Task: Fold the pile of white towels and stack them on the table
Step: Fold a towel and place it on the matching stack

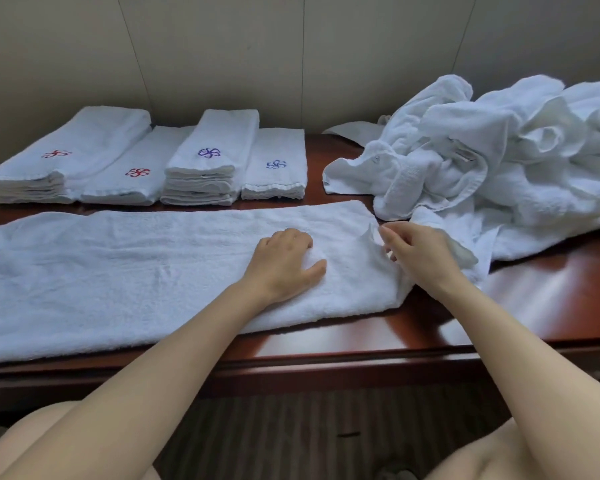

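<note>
Two bare forearms reach in from the near side over the bench's front edge. Left hand [284, 261] lies palm down on the spread towel [136, 271], fingers loosely bent and pressing the cloth, thumb out to the right; it grips nothing. Right hand [420, 251] sits at the towel's right end, fingertips drawn together and pinching a raised corner of the cloth, which stands up in a small peak between the two hands.

Spread towel: white terry, lying long and flat along the front of the bench, reaching past the left edge of view; its right end is rumpled where the right hand holds it.

Bench [534, 299]: glossy reddish-brown wood, bare and reflective at the right front corner. Below the front edge, dark striped carpet [309, 427]. Behind the bench, plain beige wall panels [222, 46] with vertical seams.

Unfolded pile [482, 150]: heap of crumpled white towels at the right rear, spilling toward the front right and touching the spread towel's right end beside the right hand.

Left rear, four folded lots in a row along the back edge: tall stack with red emblem [66, 157], low stack with red emblem [132, 171], tall stack with blue emblem [208, 154], low stack with blue emblem [276, 168]. The stacks sit just beside each other, apart from the spread towel.
</note>
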